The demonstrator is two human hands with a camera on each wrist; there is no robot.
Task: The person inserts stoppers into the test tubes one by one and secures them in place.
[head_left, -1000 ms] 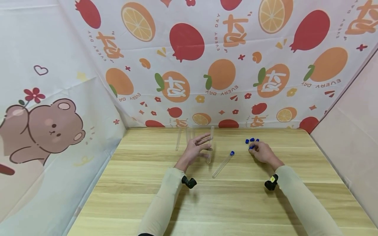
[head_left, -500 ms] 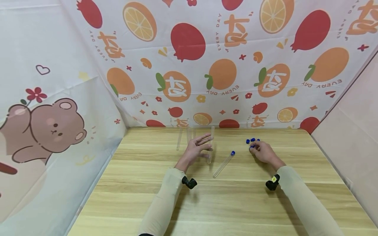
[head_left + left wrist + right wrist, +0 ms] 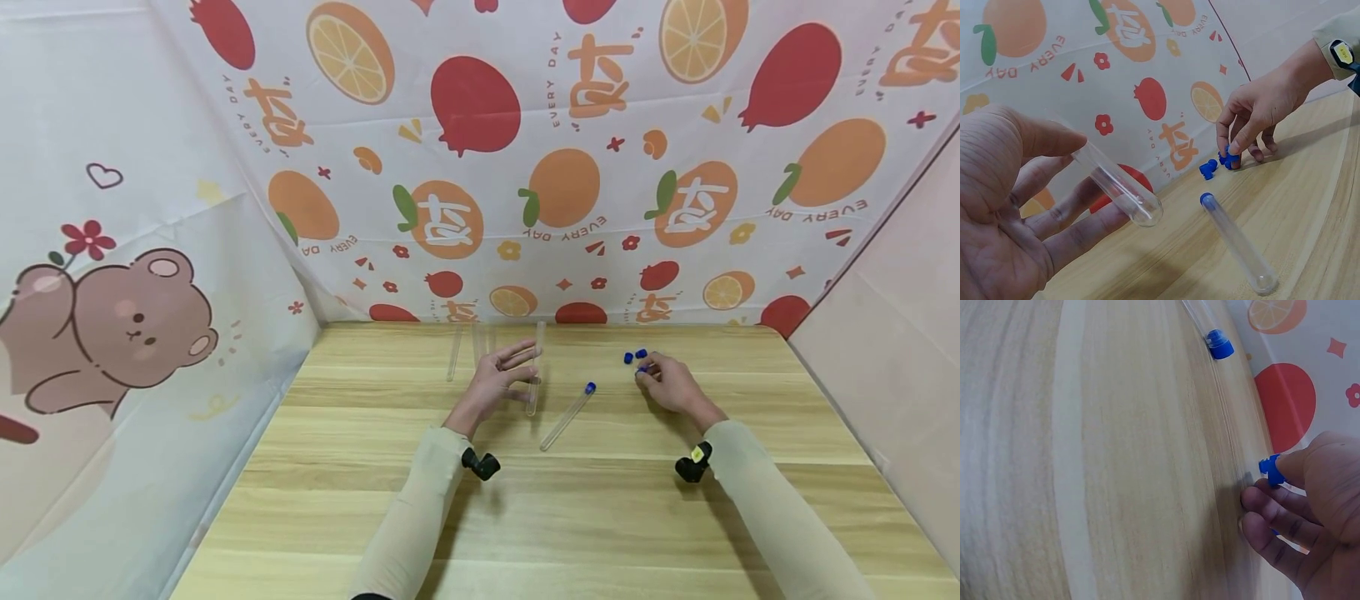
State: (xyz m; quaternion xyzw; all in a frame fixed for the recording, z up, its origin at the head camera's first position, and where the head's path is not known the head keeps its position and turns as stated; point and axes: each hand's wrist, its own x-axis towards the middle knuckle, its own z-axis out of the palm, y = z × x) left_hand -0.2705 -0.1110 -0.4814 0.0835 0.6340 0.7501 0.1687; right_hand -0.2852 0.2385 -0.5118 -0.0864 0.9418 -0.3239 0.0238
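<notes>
A clear test tube [image 3: 1116, 181] is held upright and slightly tilted by my left hand [image 3: 491, 385], between the thumb and fingers, rounded end down. My right hand [image 3: 672, 387] is at the loose caps, pinching a blue test-tube cap [image 3: 1272, 470] between thumb and fingertip just above the table. Beside it lie blue caps [image 3: 628, 357], some partly hidden by the fingers. Between the two hands, a capped test tube [image 3: 567, 419] rests on the table with its blue cap [image 3: 1207, 199] toward the back.
Behind my left hand, further clear tubes [image 3: 454, 354] are faintly visible near the back of the wooden table [image 3: 570, 517]. A printed cloth [image 3: 510, 250] rises along the table's far edge, and cloth-covered sides flank it left and right.
My right hand has shifted very slightly right at the caps, and one cap formerly visible behind its fingers is now hidden. The left hand and its test tube stay in place.
</notes>
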